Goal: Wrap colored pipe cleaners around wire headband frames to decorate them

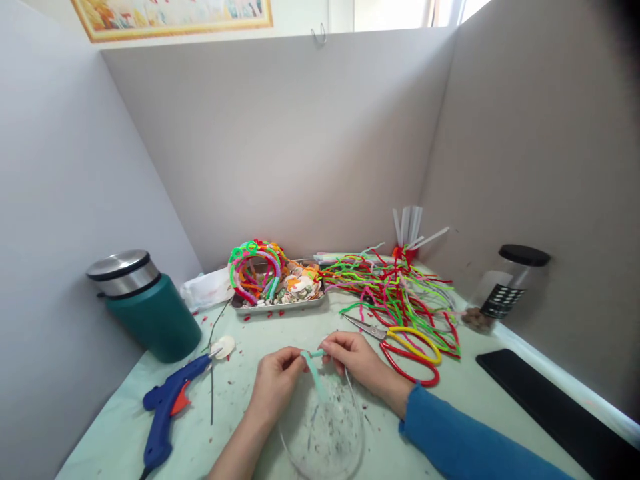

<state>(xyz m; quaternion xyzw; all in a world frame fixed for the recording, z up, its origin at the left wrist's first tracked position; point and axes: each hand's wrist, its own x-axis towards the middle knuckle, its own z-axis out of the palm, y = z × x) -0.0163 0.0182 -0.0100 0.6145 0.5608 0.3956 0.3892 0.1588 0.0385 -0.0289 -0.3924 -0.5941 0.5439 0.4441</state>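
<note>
My left hand (277, 379) pinches a pale mint-green strip (315, 377), which looks like ribbon. Its free end hangs down toward me. Opposite it, my right hand (350, 355) closes its fingertips on the mint-covered top of a thin, pale hoop (361, 417). A short stretch of mint-green wrapping shows between the two hands, and the rest of the hoop is bare, curving down toward me. Just beyond my right hand lie scissors (383, 335) with one yellow and one red handle, blades apart. A blue glue gun (167, 407) rests left of my left hand.
At the back, a metal tray (280, 308) holds colourful wrapped hoops and small pieces. Beside it spreads a pile of pipe cleaners (400, 287). A green flask (155, 317) stands left; a black-lidded jar (500, 293) and a black slab (550, 407) are right. Grey partitions (280, 147) enclose the table.
</note>
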